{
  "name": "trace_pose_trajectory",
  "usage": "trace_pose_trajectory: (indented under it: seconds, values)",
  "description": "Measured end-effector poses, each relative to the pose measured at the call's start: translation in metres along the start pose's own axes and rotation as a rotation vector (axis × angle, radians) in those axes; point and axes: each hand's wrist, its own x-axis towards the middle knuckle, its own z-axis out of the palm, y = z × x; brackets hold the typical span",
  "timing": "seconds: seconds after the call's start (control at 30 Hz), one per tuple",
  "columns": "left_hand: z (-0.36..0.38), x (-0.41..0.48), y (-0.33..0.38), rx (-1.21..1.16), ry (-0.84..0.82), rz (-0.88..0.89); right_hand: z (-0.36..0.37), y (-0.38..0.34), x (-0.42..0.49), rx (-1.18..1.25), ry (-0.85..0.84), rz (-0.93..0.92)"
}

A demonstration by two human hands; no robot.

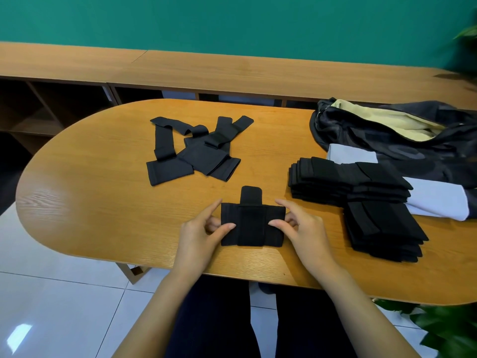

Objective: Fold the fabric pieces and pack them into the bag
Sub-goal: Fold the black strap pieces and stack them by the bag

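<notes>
Bright, even indoor light; soft glare on the table (pixel 49 200) and floor (pixel 19 337); wide-angle bending, blur toward edges.

The small folded black fabric piece (pixel 251 226) hides the lower fingers of the left hand (pixel 198 236) and right hand (pixel 307 233) pinching it. The dark crumpled fabric bag (pixel 374 135) and oval wooden tabletop (pixel 103 202) run off the right edge. Two pale cloths (pixel 438 200) lie partly buried under folded black stacks (pixel 348 179).
</notes>
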Motion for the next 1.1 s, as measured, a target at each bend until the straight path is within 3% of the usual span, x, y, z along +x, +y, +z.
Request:
trace_pose_trajectory:
  seconds: [0.33, 0.5, 0.6, 0.83, 1.1]
  values:
    - [0.002, 0.001, -0.002, 0.160, -0.040, 0.035, 0.007, 0.001, 0.003, -0.163, -0.015, 0.049]
    - [0.003, 0.004, -0.007, 0.346, -0.072, 0.104, 0.008, 0.007, 0.000, -0.269, 0.013, 0.005]
    - [0.003, 0.005, -0.005, 0.335, -0.080, 0.181, 0.008, 0.006, -0.003, -0.332, 0.068, -0.063]
    - [0.016, 0.021, -0.004, 0.462, -0.348, 0.245, 0.009, 0.002, 0.002, -0.406, -0.292, -0.097]
    - [0.018, 0.024, -0.011, 0.597, -0.327, 0.241, 0.008, 0.007, 0.000, -0.437, -0.308, -0.085]
